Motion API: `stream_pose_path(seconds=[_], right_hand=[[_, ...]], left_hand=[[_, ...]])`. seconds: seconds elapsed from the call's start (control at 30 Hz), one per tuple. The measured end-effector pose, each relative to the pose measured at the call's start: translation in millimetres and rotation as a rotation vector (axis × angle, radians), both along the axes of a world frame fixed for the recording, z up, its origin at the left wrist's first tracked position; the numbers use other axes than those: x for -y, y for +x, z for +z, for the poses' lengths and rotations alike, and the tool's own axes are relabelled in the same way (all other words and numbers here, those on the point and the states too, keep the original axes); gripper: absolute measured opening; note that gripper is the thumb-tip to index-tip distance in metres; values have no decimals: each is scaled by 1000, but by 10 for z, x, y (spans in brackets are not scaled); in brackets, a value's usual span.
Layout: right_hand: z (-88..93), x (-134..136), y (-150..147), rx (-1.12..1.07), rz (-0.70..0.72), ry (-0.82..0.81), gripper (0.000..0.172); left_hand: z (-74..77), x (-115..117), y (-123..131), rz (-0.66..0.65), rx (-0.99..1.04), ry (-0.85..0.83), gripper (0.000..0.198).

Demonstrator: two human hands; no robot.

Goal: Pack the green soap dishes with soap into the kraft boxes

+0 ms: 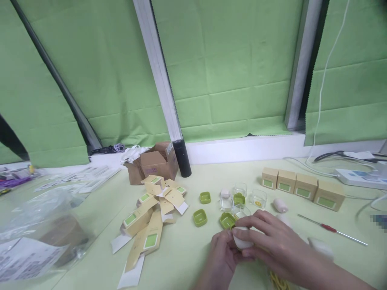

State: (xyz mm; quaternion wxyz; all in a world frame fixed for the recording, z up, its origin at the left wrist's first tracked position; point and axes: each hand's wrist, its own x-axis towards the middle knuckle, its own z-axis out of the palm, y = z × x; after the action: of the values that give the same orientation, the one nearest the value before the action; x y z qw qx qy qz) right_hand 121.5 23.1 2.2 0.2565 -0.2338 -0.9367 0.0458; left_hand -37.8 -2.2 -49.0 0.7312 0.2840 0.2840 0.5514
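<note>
Close to the table's front, my left hand and my right hand are closed around a small white rounded piece. Fingers cover much of it, so its kind is unclear. Just beyond my fingers lies a green square cup. To its left are two more green cups, one nearer and one farther. Clear plastic containers, among them one at the right, stand behind my hands. A pale pink roll-shaped piece lies past my right hand.
Flattened and open cartons are piled at left. Behind them are a brown cardboard box and a black cylinder. Several small boxes stand in a row at right, with a red-handled rod nearer. A plastic bag lies far left.
</note>
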Motion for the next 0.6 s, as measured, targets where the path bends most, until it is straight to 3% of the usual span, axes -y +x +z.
stream_pose_path(seconds=[0.17, 0.3, 0.37, 0.43, 0.53, 0.6], right_hand=[[-130, -42, -27, -88, 30, 49, 37], [-99, -8, -54, -102, -56, -169, 29], [-46, 28, -64, -126, -35, -253, 16], [8, 53, -53, -161, -28, -332, 18], [68, 44, 0, -191, -83, -391, 32], [85, 12, 35, -168, -90, -369, 30]], left_hand=[[10, -3, 6, 3, 63, -60, 25], [-20, -15, 35, -48, 65, -33, 45], [-53, -24, 44, -49, 30, 16, 59], [-79, -28, 42, -57, -53, 94, 69], [-79, -22, 13, -36, -189, 189, 58], [-62, -15, -10, -6, -259, 220, 49]])
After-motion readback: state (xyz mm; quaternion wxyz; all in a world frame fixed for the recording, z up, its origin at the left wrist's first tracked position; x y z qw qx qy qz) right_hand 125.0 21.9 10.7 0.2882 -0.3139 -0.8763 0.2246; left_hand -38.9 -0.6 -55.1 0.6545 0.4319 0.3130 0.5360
